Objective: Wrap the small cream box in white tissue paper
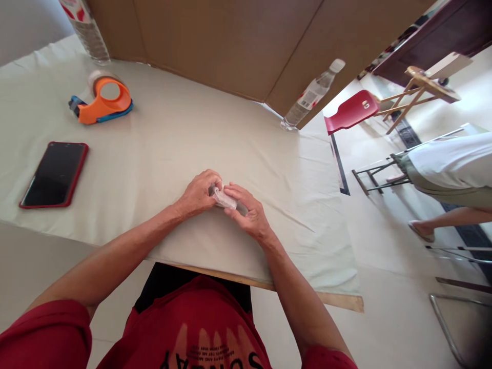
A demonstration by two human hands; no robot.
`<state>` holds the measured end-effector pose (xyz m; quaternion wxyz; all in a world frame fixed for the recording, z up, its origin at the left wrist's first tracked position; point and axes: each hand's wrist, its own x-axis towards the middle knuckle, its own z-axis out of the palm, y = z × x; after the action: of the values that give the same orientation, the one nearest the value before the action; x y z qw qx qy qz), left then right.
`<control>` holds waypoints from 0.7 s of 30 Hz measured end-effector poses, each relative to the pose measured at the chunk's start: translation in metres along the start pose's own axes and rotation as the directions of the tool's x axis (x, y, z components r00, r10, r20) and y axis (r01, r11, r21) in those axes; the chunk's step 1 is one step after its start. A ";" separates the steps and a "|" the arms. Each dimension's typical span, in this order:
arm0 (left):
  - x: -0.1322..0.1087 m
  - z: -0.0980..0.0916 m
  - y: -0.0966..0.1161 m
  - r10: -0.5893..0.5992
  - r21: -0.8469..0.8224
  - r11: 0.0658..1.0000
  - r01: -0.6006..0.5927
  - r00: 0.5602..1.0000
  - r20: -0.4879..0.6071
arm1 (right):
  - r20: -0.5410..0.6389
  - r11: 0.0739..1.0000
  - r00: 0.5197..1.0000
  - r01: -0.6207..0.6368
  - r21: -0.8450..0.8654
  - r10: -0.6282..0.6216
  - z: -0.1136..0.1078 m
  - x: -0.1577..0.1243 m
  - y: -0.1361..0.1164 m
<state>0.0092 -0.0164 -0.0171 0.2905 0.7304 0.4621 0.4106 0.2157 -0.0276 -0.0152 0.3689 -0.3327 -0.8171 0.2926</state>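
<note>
Near the table's front edge, a small object in whitish, crinkled clear wrapping (226, 199) is held between my two hands. What lies inside the wrapping is too small to make out; a greyish end shows by the right palm. My left hand (202, 192) pinches its left end with curled fingers. On the other side my right hand (248, 210) grips it between thumb and fingers. An orange and blue tape dispenser (90, 110) with a roll of tape lies at the upper left. Below it is a phone (56, 174) in a red case, screen up.
A brown cardboard panel (215, 46) stands along the table's back, with a water bottle (90, 38) at its left and another bottle (311, 95) at its right. Light cloth (161, 128) covers the table. Rightward are a red chair (351, 110) and a seated person (453, 169).
</note>
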 end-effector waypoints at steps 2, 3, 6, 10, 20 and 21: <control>-0.001 -0.007 0.001 0.020 0.016 1.000 -0.021 0.998 0.051 | 0.038 0.996 0.998 0.046 -0.072 -0.043 0.002 -0.005 0.003; -0.002 -0.011 0.001 0.037 0.026 0.999 -0.039 0.995 0.088 | 0.051 0.992 0.996 0.074 -0.102 -0.069 0.003 -0.007 0.005; -0.005 -0.021 -0.002 0.090 0.041 0.994 -0.101 0.973 0.212 | 0.042 0.978 0.992 0.126 -0.168 -0.120 0.009 -0.009 0.011; -0.006 -0.023 -0.005 0.112 0.040 0.992 -0.123 0.970 0.215 | 0.007 0.985 0.997 0.078 -0.153 -0.078 0.009 -0.003 0.014; -0.003 -0.022 0.009 -0.350 -0.192 0.893 0.407 0.896 0.274 | 0.177 0.773 0.862 -0.505 0.384 0.474 0.001 0.020 -0.003; -0.003 -0.022 0.009 -0.351 -0.180 0.897 0.404 0.897 0.268 | 0.159 0.764 0.855 -0.513 0.392 0.493 0.003 0.021 -0.003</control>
<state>-0.0068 -0.0221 0.0005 0.4991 0.6295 0.5084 0.3102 0.2019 -0.0143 -0.0061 0.3205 -0.4450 -0.6235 0.5572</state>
